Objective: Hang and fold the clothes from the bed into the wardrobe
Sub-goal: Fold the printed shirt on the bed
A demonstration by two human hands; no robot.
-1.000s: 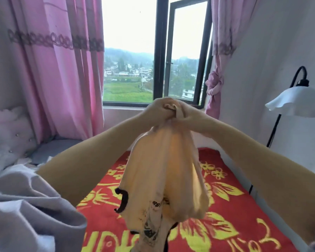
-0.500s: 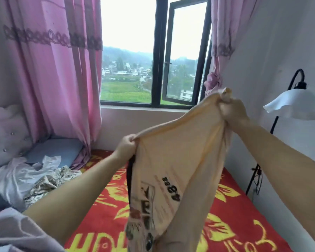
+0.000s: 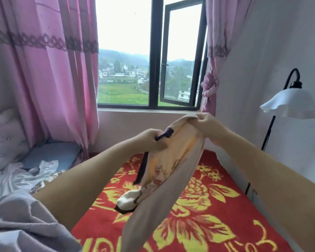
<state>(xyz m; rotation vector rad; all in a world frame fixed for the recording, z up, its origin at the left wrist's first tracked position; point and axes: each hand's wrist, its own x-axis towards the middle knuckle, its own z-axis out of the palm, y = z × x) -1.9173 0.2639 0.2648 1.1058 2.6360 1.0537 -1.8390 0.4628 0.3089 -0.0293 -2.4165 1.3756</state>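
- Far left, by the headboard, a heap of crumpled clothes point(image 3: 24, 177) waited on the bed point(image 3: 216, 206): perhaps two or three pieces, too tangled to count for sure.
- The left hand point(image 3: 151, 140) pinched the cream T-shirt point(image 3: 164, 179) at its dark-trimmed edge.
- One shirt only was up in the air, hanging over the red cover.
- The right hand point(image 3: 205, 122) gripped the top edge; half a second back it was flung high and wide, and it had since closed in towards the left.
- That read as a first fold, shirt halved; no wardrobe in view.
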